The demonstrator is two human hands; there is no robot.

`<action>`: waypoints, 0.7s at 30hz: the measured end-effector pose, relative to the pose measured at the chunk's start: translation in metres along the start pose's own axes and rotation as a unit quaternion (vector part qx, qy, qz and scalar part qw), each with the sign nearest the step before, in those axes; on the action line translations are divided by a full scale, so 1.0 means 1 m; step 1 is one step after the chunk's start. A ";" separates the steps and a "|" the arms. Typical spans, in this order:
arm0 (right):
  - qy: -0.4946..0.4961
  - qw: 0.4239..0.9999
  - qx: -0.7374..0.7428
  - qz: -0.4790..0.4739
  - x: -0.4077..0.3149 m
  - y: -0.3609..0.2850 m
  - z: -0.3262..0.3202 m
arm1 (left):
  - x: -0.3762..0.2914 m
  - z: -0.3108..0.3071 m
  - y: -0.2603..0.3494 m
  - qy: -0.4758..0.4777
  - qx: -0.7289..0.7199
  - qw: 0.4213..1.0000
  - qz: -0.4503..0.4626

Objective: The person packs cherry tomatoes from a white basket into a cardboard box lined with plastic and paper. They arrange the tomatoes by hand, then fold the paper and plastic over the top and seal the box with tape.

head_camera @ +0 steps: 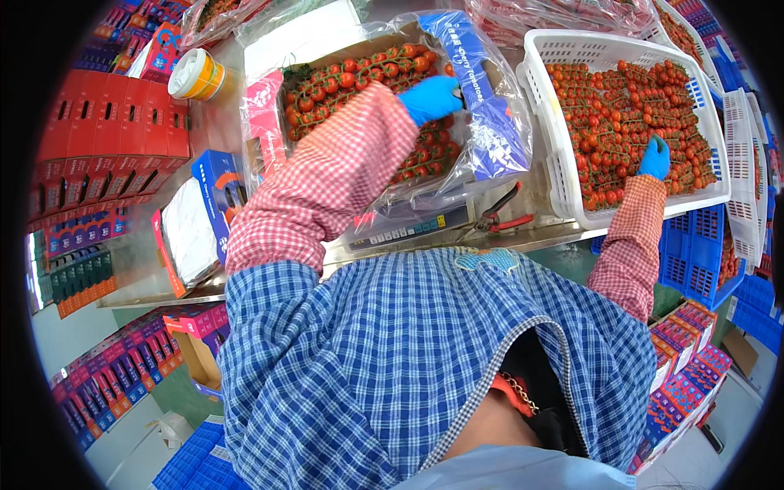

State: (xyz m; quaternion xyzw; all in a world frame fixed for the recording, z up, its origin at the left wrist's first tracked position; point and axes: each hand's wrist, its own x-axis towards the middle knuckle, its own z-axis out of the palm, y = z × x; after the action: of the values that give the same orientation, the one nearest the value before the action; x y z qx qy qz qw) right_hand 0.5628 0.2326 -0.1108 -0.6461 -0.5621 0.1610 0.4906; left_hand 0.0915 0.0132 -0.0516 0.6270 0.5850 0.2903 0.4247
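Note:
My left hand (431,100), in a blue glove, is over the right part of an open cardboard box (264,101) lined with clear plastic film, near its blue end flap. Rows of cherry tomatoes on the vine (349,76) fill the box; the fingertips are partly hidden, so what they hold cannot be told. Under the box stands a digital scale (410,228). My right hand (655,158), also blue-gloved, rests on the vine tomatoes (603,135) in a white plastic crate (551,131), its fingers bent and its grip unclear.
Red-handled pruning shears (493,220) lie between scale and crate. A white tub (197,75) stands at the upper left, above stacked red cartons (116,141). A blue and red box (217,190) sits left of the scale. Blue crates (695,257) stand at the right.

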 end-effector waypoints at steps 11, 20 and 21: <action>-0.036 0.960 -0.217 -0.172 0.001 -0.012 -0.012 | -0.097 -0.017 -0.004 0.040 0.335 0.940 -0.055; -0.243 0.920 -0.156 -0.265 -0.017 -0.082 0.025 | -0.055 -0.083 -0.051 0.105 0.529 0.838 0.080; -0.284 0.901 -0.187 -0.269 -0.015 -0.085 0.024 | -0.054 -0.086 -0.058 0.068 0.574 0.816 0.012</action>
State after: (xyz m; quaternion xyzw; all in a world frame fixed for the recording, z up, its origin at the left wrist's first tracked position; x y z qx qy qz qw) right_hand 0.4912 0.2212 -0.0578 -0.4770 -0.8498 0.0913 0.2047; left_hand -0.0193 -0.0259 -0.0544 0.7424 0.6656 -0.0511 -0.0563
